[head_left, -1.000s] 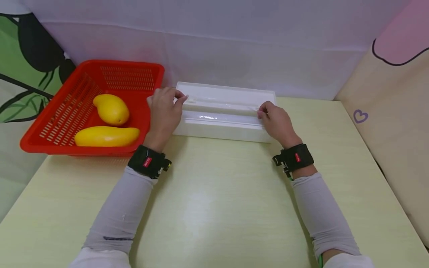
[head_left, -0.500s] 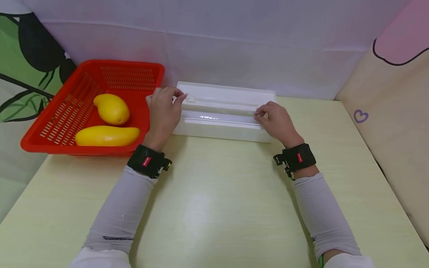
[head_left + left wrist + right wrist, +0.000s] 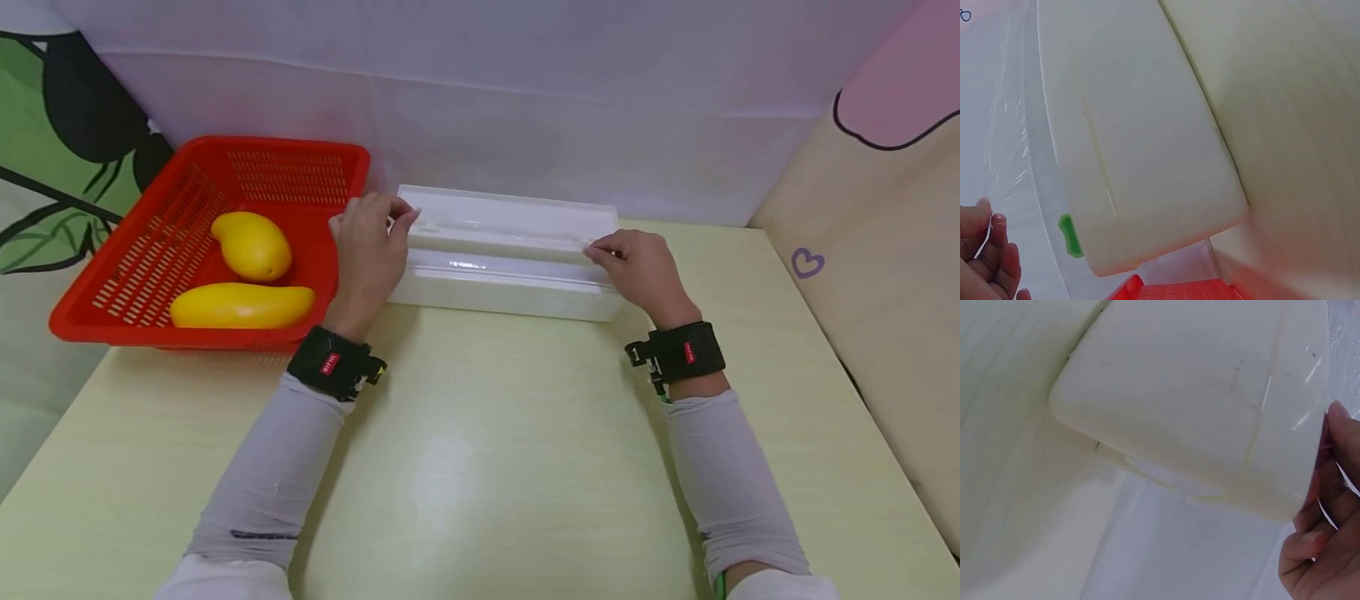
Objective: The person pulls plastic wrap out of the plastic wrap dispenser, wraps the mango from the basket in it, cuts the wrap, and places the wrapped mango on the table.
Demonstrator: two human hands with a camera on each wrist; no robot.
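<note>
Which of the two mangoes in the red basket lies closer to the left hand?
The long mango lying flat along the basket's front edge; its tip points toward the left hand. The rounder mango sits farther back and left.

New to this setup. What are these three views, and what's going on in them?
No machine here: a person works with bare hands and wears three cameras. The wide picture comes from the head; the two close-ups come from the wrists. On the pale table stand a white cling-film box and a red basket with two yellow mangoes. The left hand and right hand each pinch an end of the clear film at the box's top.
</note>
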